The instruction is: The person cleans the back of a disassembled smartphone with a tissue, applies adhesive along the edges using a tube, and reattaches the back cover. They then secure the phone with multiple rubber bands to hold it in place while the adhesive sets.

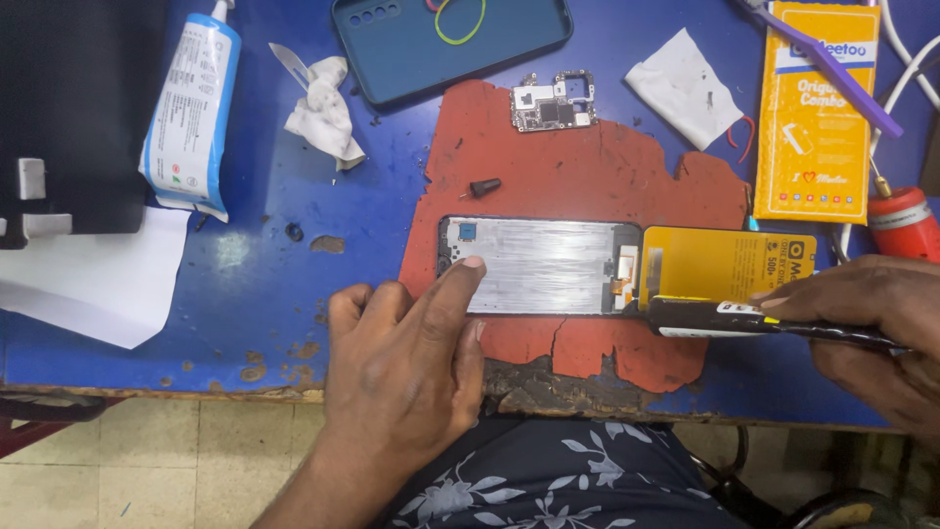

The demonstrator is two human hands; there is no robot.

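An opened phone frame [543, 264] with a bare silver inner plate lies on a torn red mat [587, 167]. My left hand [406, 362] rests at its near left corner, one fingertip pressing on the silver plate. My right hand [871, 323] grips a black tube-shaped tool [744, 318] whose tip meets the frame's right end. A yellow battery [720, 264] sits at that right end, partly tilted up beside the tool.
A small circuit board [553, 101] and a black screw tip [483, 185] lie on the mat. A teal phone case [450, 39], white glue tube [191, 108], crumpled tissue [323, 108], yellow package [813, 108] and red tool [903, 223] surround it on the blue bench.
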